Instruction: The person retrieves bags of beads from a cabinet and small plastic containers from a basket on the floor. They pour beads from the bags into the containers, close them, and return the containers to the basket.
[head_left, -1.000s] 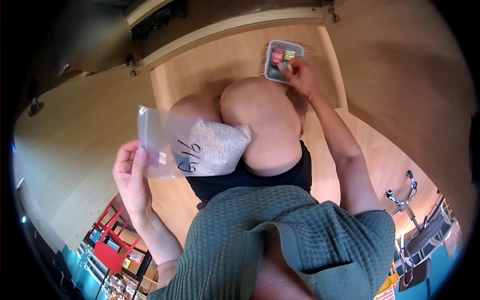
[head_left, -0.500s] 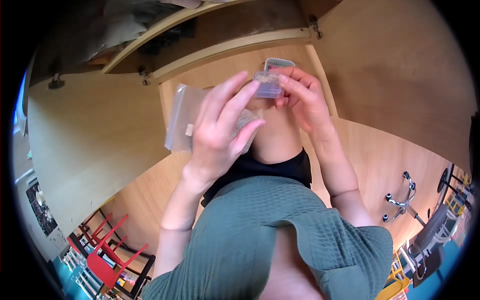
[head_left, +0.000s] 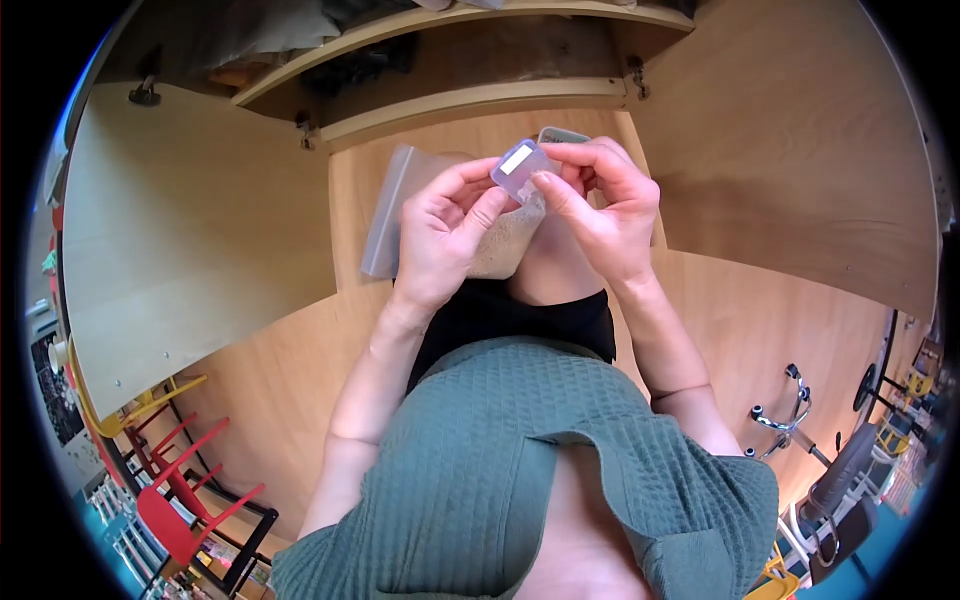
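A small clear, purple-tinted plastic box point(head_left: 517, 172) with a white label is held up between both hands above the lap. My left hand point(head_left: 437, 235) pinches its left edge with thumb and fingers. On the right side, my right hand point(head_left: 608, 205) grips it, the thumb pressed on its face. I cannot tell whether the lid is fully closed. Below the box, a clear zip bag point(head_left: 510, 240) of small pale grains rests on the lap, its upper end point(head_left: 388, 215) sticking out to the left behind my left hand. Another small container point(head_left: 563, 134) is partly hidden behind my right hand.
An open wooden cabinet stands in front, with a left door point(head_left: 200, 220), a right door point(head_left: 800, 150) and a shelf point(head_left: 480, 95). Red chairs point(head_left: 175, 520) are at lower left. An office chair's wheeled base point(head_left: 785, 415) is at lower right on the wooden floor point(head_left: 260, 400).
My left hand has moved from hovering spread beside the box to gripping its left edge. The box has turned, so its labelled face shows instead of the pale grains.
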